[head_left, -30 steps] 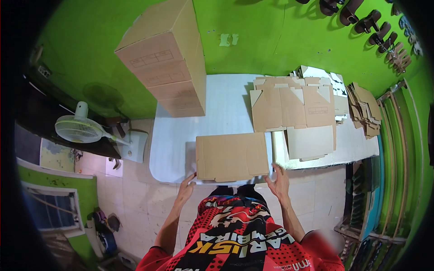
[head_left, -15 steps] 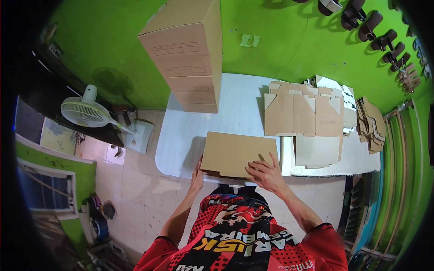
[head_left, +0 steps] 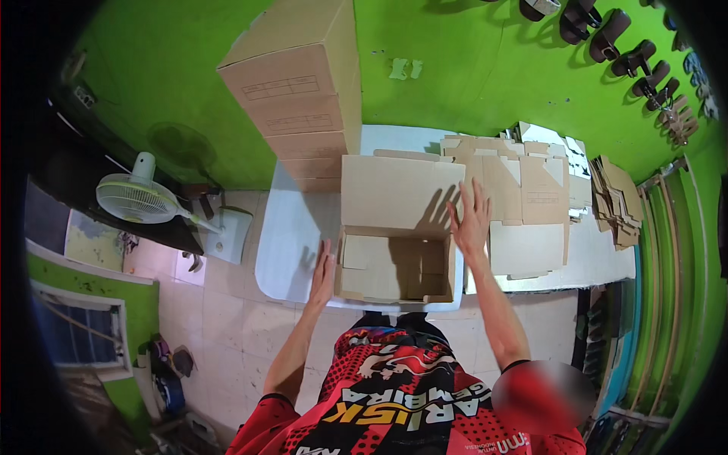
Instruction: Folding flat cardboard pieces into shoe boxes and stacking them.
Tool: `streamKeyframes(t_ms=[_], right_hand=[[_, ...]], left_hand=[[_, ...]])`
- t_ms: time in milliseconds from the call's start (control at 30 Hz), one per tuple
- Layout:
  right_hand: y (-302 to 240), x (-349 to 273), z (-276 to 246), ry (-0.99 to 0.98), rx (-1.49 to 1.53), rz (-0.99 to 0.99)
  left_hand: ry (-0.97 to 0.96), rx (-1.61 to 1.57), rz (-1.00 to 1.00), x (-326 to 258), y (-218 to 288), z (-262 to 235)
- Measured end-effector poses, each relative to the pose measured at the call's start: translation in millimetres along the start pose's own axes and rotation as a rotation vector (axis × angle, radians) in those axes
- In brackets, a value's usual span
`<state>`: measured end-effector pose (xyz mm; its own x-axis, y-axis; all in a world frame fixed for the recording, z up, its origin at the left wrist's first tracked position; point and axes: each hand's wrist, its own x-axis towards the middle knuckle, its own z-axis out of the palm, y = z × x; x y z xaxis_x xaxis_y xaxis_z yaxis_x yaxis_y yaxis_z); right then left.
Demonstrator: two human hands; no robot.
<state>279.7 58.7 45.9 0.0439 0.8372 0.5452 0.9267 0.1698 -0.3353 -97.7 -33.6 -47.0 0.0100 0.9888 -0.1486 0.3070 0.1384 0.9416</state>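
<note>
One open cardboard box point(head_left: 390, 264) at near edge of white table point(head_left: 292, 262), lid point(head_left: 398, 189) raised on far side. Left hand point(head_left: 324, 277) flat beside box's left wall, fingers close together, contact unclear. Right hand point(head_left: 471, 230) by lid's right edge, fingers spread apart, touch also unclear. Stacked boxes point(head_left: 303, 114) behind, to left; flattened cartons point(head_left: 542, 182) to right; fan point(head_left: 133, 201) beyond table's left; sandals point(head_left: 609, 38) on green wall point(head_left: 455, 83).

A: what's sitting on that white surface point(head_left: 292, 254)?
B: open box point(head_left: 402, 189) between the left fingers point(head_left: 325, 262) and right fingers point(head_left: 478, 201), box stack point(head_left: 307, 114) past the left ones. Flattened cardboard point(head_left: 523, 193)'s on the neighboring surface point(head_left: 599, 262), beyond the right.
</note>
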Motion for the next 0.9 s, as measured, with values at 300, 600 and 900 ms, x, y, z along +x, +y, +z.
streamKeyframes(t_ms=[300, 600, 900], right_hand=[[8, -136, 16, -0.363, 0.077, 0.234], [10, -149, -25, -0.470, 0.185, 0.283], [4, -179, -3, -0.428, 0.185, 0.320]], left_hand=[[-0.109, 0.524, 0.062, 30, 8, 4], [-0.097, 0.423, 0.050, 5, 0, -10], [-0.052, 0.347, 0.048, -29, -28, 7]])
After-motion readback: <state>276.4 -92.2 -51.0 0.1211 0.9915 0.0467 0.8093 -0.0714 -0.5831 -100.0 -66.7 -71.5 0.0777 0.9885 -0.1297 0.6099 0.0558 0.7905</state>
